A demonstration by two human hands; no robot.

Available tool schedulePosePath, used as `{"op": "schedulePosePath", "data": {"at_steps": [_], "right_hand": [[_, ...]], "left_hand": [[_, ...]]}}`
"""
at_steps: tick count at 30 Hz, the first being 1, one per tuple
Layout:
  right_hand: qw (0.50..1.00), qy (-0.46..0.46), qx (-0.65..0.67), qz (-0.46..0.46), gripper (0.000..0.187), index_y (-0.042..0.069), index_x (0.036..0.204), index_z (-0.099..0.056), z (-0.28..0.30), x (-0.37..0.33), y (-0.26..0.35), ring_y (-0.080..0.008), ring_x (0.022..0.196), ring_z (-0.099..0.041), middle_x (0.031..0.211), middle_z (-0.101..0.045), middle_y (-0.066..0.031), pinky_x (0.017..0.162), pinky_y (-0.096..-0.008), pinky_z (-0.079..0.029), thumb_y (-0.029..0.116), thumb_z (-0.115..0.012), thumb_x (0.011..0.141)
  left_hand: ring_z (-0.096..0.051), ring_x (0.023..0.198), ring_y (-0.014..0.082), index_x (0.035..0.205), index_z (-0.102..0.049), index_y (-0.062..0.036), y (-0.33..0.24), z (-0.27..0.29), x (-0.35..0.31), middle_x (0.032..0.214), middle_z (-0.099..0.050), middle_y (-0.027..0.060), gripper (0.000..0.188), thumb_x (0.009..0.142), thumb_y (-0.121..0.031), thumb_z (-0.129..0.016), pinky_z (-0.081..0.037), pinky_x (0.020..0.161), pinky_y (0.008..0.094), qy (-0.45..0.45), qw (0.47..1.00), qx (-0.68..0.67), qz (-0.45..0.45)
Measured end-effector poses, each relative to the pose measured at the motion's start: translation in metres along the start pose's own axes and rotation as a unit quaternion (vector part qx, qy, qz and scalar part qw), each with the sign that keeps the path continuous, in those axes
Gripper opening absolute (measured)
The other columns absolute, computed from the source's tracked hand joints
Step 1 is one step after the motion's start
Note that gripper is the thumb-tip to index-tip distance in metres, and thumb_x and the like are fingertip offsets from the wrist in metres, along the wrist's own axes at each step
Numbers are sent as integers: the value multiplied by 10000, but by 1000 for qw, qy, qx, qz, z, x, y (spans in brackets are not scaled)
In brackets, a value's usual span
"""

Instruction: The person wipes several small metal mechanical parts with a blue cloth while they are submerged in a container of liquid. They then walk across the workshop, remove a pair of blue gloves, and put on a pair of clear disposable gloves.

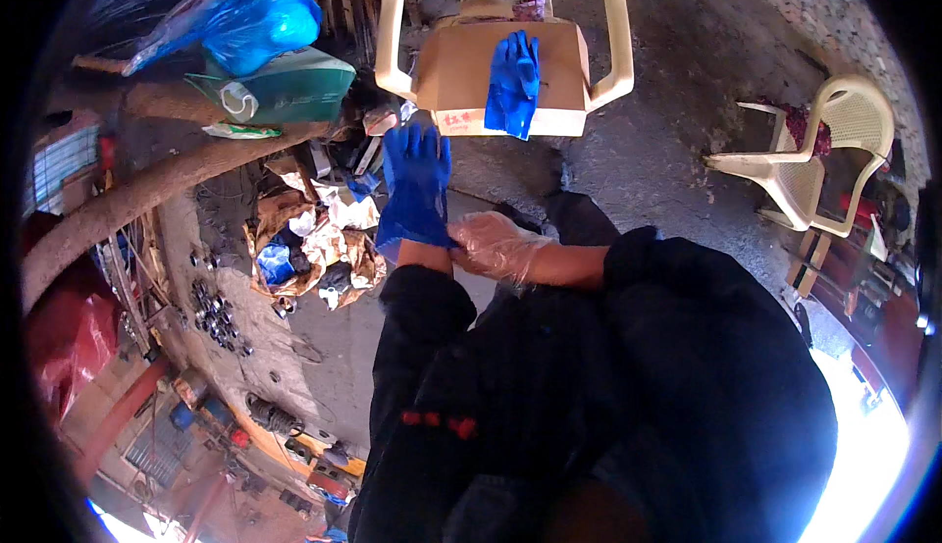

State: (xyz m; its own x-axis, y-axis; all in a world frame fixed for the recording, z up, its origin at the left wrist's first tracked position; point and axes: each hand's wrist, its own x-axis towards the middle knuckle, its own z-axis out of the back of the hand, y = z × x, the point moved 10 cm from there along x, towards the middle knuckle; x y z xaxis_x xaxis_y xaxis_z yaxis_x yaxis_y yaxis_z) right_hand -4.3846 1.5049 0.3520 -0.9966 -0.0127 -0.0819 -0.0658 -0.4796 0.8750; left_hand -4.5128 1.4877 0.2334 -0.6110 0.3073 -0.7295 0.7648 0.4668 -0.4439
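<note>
A blue rubber glove covers my left hand [416,175], which is raised with its fingers stretched up and somewhat blurred. My right hand [498,247], inside a thin clear plastic glove, pinches the cuff of that blue glove [407,229] at the left wrist. Its fingertips are partly hidden behind the cuff. Just ahead, a second blue glove [513,87] lies flat over the front edge of a brown cardboard box [455,67]. The box rests on the seat of a cream plastic armchair [615,28].
Another cream plastic chair [852,116] stands at the right. Left of my arms lies a heap of torn paper and rags [319,229]. A tree trunk [177,165] crosses the left side, beside a green container [304,87] with a blue plastic bag [265,28] on it. Small metal parts [218,317] lie lower left.
</note>
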Motion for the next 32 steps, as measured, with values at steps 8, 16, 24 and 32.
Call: {"op": "schedulePosePath", "data": {"at_steps": [8, 16, 24, 32], "right_hand": [[905, 309, 237, -173, 393, 54, 777, -635, -58, -6, -102, -232, 661, -582, 678, -589, -105, 589, -397, -462, 446, -667, 770], [665, -133, 477, -559, 409, 63, 926, -565, -27, -18, -328, -204, 1066, -471, 1063, -558, -75, 768, -367, -447, 246, -821, 665], [832, -278, 175, -447, 385, 6, 786, -617, 28, 23, -328, -320, 739, -591, 760, -624, -167, 675, -399, -449, 370, -713, 709], [854, -202, 419, -233, 369, 1, 752, -611, 125, 15, -168, -150, 641, -493, 668, -530, -83, 605, -349, -411, 359, -698, 763]], "left_hand": [[-549, 1072, 210, 1203, -523, -28, 10, 56, 0, 1212, -556, 105, 383, 933, -291, -458, -420, 929, 312, -29, 974, 214, -63], [-613, 866, 208, 1110, -585, -38, 38, 179, -48, 1050, -646, 109, 314, 914, -265, -495, -472, 738, 304, -139, 950, 278, 34], [-382, 448, 88, 1111, -581, -43, 46, 179, -97, 602, -424, -22, 583, 848, -560, -530, -320, 360, 244, -248, 915, 269, 167], [-473, 1135, 216, 1341, -372, -49, 100, 10, -100, 1290, -447, 139, 871, 791, -723, -417, -393, 926, 386, 126, 947, 79, 284]]}}
